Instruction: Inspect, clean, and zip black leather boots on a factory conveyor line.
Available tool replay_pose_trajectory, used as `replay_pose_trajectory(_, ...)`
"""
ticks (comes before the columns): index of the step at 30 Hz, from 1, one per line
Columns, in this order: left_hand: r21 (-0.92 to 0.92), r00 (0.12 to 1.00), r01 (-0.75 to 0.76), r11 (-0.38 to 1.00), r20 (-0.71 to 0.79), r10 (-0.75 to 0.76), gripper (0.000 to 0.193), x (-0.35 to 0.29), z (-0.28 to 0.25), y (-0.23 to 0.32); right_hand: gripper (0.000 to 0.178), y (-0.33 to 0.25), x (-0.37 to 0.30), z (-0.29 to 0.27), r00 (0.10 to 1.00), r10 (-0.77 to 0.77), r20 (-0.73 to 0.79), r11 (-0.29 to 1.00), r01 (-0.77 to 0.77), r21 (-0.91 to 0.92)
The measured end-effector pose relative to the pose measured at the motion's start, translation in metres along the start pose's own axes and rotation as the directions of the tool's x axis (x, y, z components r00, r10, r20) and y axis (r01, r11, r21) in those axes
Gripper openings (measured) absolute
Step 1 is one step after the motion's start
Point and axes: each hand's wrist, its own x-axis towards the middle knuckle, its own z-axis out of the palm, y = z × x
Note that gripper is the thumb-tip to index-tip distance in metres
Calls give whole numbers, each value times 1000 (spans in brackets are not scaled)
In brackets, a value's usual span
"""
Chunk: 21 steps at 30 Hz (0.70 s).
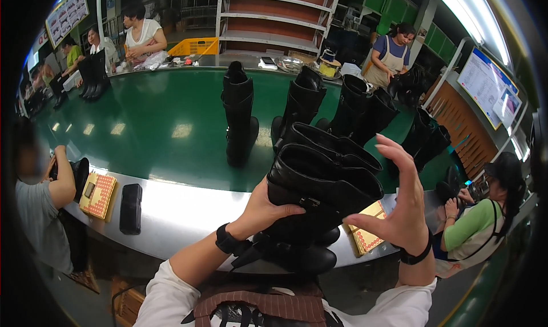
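A pair of tall black boots (pixel 325 181) stands upright in front of me at the metal edge of the table, their open tops facing up toward me. My left hand (pixel 265 210) grips the near boot's shaft from its left side, thumb lying across the front near a small buckle. The fingers behind the shaft are hidden. On the other side, my right hand (pixel 399 196) is raised beside the boot tops with thumb and fingers spread wide, holding nothing. The rounded toes of the boots show low down, close to my apron.
Several more black boots (pixel 238 116) stand on the green belt (pixel 160 133) ahead. A black phone (pixel 131 209) and a yellow patterned box (pixel 98 196) lie left on the metal ledge (pixel 171 213); another patterned box (pixel 368 235) sits right. Co-workers sit at both sides and across.
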Motion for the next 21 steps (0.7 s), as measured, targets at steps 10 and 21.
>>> replay_pose_trajectory(10,103,995,-40,994,95,31,94,-15,-2,6,59,-7,8,-7,971,-112,211,993,116,-6)
replay_pose_trajectory(21,129,988,-90,988,133,72,92,-18,-9,5,31,-5,15,1,886,-26,463,982,-65,180)
